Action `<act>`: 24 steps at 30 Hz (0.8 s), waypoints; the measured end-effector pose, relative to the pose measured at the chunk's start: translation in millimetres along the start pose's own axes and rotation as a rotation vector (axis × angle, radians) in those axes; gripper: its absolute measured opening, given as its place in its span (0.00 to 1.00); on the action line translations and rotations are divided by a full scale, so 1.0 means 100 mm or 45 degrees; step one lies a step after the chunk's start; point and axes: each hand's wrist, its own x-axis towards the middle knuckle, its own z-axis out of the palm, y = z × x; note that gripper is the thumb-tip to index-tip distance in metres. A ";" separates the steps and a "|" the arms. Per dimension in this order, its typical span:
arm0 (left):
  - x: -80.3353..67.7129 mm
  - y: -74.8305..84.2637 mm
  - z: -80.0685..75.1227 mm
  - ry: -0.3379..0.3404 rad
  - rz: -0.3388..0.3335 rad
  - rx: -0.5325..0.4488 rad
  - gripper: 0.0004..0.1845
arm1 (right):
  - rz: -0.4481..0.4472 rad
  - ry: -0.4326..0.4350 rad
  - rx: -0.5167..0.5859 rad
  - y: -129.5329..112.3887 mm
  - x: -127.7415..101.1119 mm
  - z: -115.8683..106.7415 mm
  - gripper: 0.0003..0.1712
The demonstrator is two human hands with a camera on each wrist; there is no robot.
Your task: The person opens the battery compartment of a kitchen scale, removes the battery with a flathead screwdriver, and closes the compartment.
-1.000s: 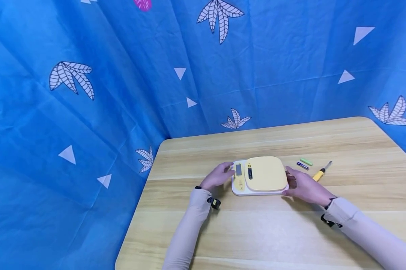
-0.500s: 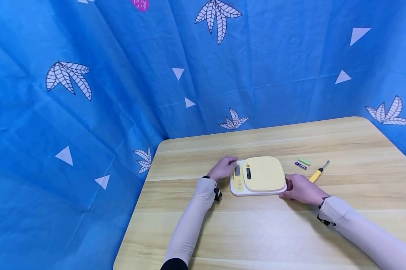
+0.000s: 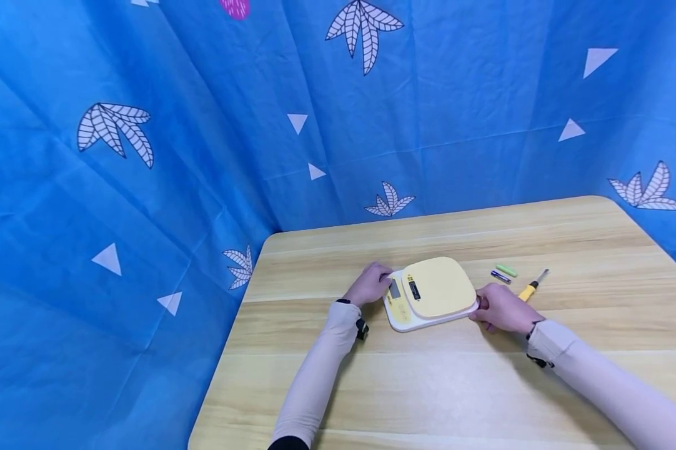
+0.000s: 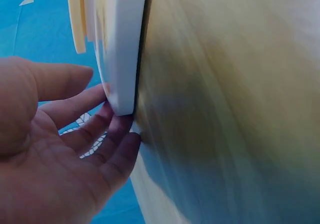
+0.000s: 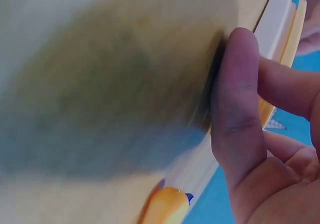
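left hand (image 3: 370, 288) – holds left end of flat yellow-and-white kitchen scale (image 3: 432, 292) | right hand (image 3: 501, 308) – grips right edge | wrist views blurry | desk (image 3: 428, 381) underneath

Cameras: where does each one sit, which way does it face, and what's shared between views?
Head: above, looking forward and down at the wooden table; both sleeved arms, kitchen scale.
Left wrist: low beside the left hand, facing the scale's white edge; palm and fingers show.
Right wrist: low at the right hand, facing the scale's rim; screwdriver handle below.
Shared: the scale, in all three.
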 end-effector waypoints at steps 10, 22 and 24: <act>-0.28 0.01 -0.06 -0.023 0.017 0.034 0.11 | 0.045 0.032 -0.005 -0.03 0.19 -0.16 0.02; -0.59 0.17 0.03 -0.232 0.004 -0.050 0.10 | 0.230 0.010 0.098 -0.07 0.41 -0.28 0.22; -0.62 0.20 0.07 -0.252 -0.001 -0.065 0.10 | 0.208 0.006 0.118 -0.05 0.44 -0.27 0.18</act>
